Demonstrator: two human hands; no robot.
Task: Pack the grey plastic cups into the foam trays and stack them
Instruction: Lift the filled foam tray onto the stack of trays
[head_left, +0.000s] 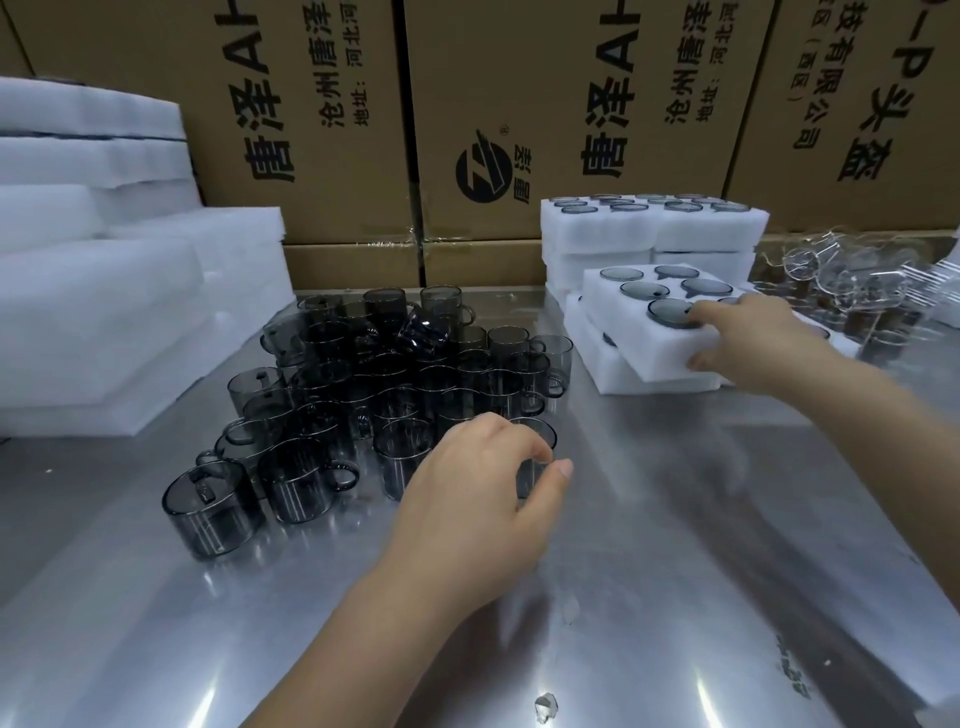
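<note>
The curled fingers (535, 451) and thumb of the left hand (483, 483) are closed narrowly round the rim of a grey cup (540, 434), at the 4 o'clock edge of the cup pile (395, 374) on the steel table (675, 519). At 2 o'clock from the pile, the top foam tray (654, 348) is gripped by the right hand (753, 338), with fingers laid over it and the thumb against its near wall. Filled trays (701, 228) are stacked at 12 o'clock beyond it.

Left hand (483, 483): bare; thumbnail cut short.
Right hand (748, 338): bare.
Forearms (363, 623): seen uncovered as far as the table (675, 561) near edge.
</note>
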